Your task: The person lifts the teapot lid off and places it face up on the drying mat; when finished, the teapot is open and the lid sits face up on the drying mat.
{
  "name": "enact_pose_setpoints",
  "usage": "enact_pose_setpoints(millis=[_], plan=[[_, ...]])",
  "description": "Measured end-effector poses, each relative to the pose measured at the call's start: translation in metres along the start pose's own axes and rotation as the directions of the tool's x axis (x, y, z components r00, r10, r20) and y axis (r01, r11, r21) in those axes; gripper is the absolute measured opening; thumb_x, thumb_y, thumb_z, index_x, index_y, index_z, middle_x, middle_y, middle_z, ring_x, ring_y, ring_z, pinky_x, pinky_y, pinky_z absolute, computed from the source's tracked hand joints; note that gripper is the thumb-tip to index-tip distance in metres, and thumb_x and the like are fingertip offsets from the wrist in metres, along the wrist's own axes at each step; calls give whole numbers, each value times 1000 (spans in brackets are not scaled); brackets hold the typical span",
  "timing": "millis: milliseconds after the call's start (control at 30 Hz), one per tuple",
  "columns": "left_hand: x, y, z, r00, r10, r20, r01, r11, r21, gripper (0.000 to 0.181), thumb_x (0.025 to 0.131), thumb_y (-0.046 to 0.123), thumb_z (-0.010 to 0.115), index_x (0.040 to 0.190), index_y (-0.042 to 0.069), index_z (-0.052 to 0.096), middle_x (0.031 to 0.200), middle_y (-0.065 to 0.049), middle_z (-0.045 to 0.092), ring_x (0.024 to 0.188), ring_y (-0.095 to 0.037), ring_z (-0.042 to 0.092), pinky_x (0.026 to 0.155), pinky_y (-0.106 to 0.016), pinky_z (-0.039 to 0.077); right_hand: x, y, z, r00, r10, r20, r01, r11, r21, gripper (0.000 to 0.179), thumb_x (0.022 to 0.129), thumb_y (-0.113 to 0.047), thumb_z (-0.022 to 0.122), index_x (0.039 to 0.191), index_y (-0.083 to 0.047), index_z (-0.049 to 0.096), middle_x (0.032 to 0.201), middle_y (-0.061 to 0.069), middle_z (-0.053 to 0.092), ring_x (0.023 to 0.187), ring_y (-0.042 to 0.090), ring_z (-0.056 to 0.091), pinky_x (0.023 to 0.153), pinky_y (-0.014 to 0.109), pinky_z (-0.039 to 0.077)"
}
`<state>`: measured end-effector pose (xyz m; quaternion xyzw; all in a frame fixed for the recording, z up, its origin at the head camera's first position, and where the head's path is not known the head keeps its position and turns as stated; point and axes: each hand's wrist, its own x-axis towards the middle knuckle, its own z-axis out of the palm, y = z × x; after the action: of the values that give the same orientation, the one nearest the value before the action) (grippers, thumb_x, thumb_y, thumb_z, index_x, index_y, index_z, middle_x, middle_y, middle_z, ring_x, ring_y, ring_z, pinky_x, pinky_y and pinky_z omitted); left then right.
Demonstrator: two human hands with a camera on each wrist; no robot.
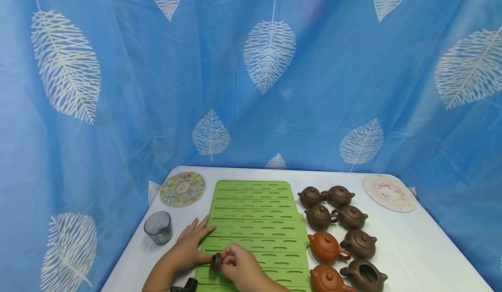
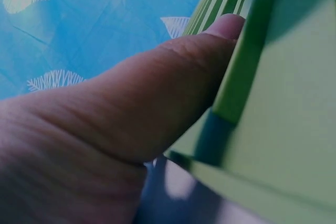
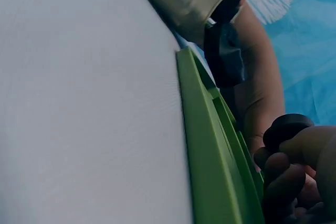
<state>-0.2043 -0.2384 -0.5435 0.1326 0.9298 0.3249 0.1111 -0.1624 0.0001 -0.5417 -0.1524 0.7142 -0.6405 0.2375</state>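
My right hand [image 1: 240,266] pinches a small dark brown teapot lid [image 1: 216,262], tilted on its side, over the near left part of the green slotted mat [image 1: 259,218]. In the right wrist view the dark lid [image 3: 287,128] shows its round rim above the curled fingers [image 3: 283,184]. My left hand [image 1: 191,245] lies with fingers spread at the mat's left edge. Its thumb [image 2: 173,85] presses against that edge, and in the head view its tip comes close to the lid. A dark brown teapot [image 1: 354,281] at the near right stands without a lid, its round opening facing up.
Several lidded dark brown teapots [image 1: 340,196] and two orange-brown teapots [image 1: 325,246] stand right of the mat. A grey glass cup [image 1: 158,227] is left of the left hand. A colourful round plate [image 1: 183,189] lies far left, a pale pink-patterned one [image 1: 389,192] far right.
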Motion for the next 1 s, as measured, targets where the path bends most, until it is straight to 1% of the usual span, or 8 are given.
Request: enact_pose_setpoints(millis=[100,133,267,467,600,867,1000], plan=[[0,-3,1,1000,2,-6,-2,1000,2,94,74,48,93,154,15,55,174,-12,23,159,-51,8,124,-74,7,3,3,4,1000,-28,-13,26,994,-109,10,98,-12,73,103,-12,64,87,-5,74,72,7,61,61,21,45],[1,-4,1,1000,2,-8,-2,1000,2,93,74,46,94,153,15,55,174,-13,23,159,-52,9,124,-74,7,3,4,6,999,-35,-17,33,991,-130,10,97,-11,74,102,-12,65,87,-6,74,74,6,63,62,21,46],[1,-4,2,1000,6,-20,-6,1000,-3,91,74,41,95,152,13,57,173,-14,25,158,-52,10,123,-74,8,4,5,10,999,-37,-34,30,981,-191,12,94,-10,77,97,-16,67,86,-8,76,78,4,68,65,22,50],[0,-2,2,1000,12,-20,-12,1000,-16,94,72,43,95,152,13,57,173,-15,25,158,-53,10,123,-75,7,2,4,10,998,-59,-30,49,961,-273,11,91,-12,81,93,-17,71,83,-12,72,75,0,64,65,22,51],[-2,-1,2,1000,18,-24,-19,999,-33,93,72,42,95,152,11,57,173,-16,25,158,-54,9,123,-76,6,2,6,10,997,-75,-19,66,954,-294,13,90,-11,81,91,-19,71,81,-14,69,71,-1,61,63,22,51],[0,-2,3,1000,15,-8,-15,1000,-14,96,73,47,94,153,13,55,174,-15,24,159,-53,7,123,-76,6,2,8,7,997,-80,-21,70,952,-298,14,90,-13,81,90,-21,69,80,-15,67,70,0,60,63,22,50],[0,-2,1,1000,2,-9,-2,1000,-13,96,72,46,95,153,14,55,174,-13,23,159,-52,7,123,-76,6,2,7,7,996,-86,-17,77,954,-290,14,91,-13,81,91,-21,69,80,-14,66,69,0,60,62,22,50]])
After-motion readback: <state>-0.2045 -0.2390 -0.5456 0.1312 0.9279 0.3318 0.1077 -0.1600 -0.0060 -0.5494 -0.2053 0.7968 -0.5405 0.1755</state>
